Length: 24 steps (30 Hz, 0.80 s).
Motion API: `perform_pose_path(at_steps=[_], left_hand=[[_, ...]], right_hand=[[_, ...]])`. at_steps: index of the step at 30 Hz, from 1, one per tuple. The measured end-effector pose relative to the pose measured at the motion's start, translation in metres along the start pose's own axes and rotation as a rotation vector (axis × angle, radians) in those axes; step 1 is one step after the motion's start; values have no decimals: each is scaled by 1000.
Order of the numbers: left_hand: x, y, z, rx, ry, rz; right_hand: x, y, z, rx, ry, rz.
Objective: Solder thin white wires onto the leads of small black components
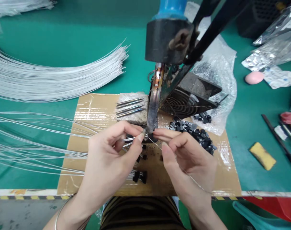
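Note:
A soldering iron points down from a stand, its tip between my fingertips. My left hand is closed in a pinch on a thin whitish wire right by the tip; the wire's end is hidden by fingers and iron. Between thumb and fingers, my right hand holds a thin strand of solder wire that runs to the tip and trails across the palm. Its fingertips reach to a small dark piece beside the tip, too covered to make out. Below my left hand lie wires with black connectors on their ends.
A thick bundle of whitish wires lies at the back left. On the cardboard are a pad with several metal rods and a pile of small black parts. Behind stands a black fan. A yellow sponge lies right.

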<state>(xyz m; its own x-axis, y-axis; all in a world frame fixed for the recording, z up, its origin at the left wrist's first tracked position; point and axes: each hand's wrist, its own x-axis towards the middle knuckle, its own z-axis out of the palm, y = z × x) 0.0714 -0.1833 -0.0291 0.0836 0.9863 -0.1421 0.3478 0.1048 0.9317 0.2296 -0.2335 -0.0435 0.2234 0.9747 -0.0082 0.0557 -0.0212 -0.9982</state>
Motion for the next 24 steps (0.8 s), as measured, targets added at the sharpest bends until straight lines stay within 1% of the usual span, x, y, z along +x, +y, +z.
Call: perform_pose_path(at_steps=[13,18,24], left_hand=[[-3,2,0,-15,4,2],[-3,1,-1,-22,1,6],[-1,0,1,-13,15,55]], right_hand=[[-2,1,0,10,11,-29],[-3,1,0,18,8,-20],[-2,2,0,16,14,-48]])
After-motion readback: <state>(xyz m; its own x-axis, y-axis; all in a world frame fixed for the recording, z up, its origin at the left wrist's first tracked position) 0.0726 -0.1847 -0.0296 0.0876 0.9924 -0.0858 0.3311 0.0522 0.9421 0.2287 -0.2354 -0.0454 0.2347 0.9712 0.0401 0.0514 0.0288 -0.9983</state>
